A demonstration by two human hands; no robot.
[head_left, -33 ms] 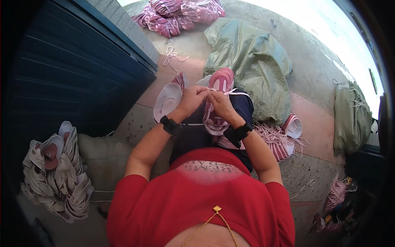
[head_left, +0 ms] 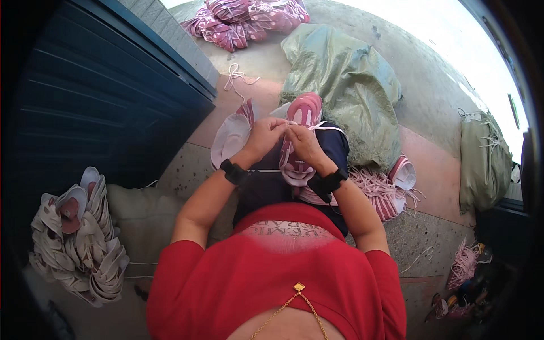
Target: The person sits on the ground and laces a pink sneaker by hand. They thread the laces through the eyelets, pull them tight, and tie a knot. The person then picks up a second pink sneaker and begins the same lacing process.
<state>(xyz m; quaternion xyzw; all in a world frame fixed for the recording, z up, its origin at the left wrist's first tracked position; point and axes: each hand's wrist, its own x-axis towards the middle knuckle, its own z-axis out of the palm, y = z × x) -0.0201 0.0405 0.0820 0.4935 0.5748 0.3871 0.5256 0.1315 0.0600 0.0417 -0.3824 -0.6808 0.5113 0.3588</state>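
A pink and white shoe upper lies lengthwise over my dark-trousered legs. My left hand and my right hand meet over its middle, fingertips pinched close together on a white shoelace. A length of that lace runs off to the right past my right hand. Which eyelet the lace is at is hidden by my fingers. Beside my left wrist sits another upper with a pale lining. Pink-striped uppers with a heap of pink laces lie right of my legs.
Bundled pink uppers lie at the far end. A large greenish plastic sack is just beyond my knees, and another sack stands far right. White uppers are stacked at left, below a dark blue panelled wall. A loose lace lies on the floor.
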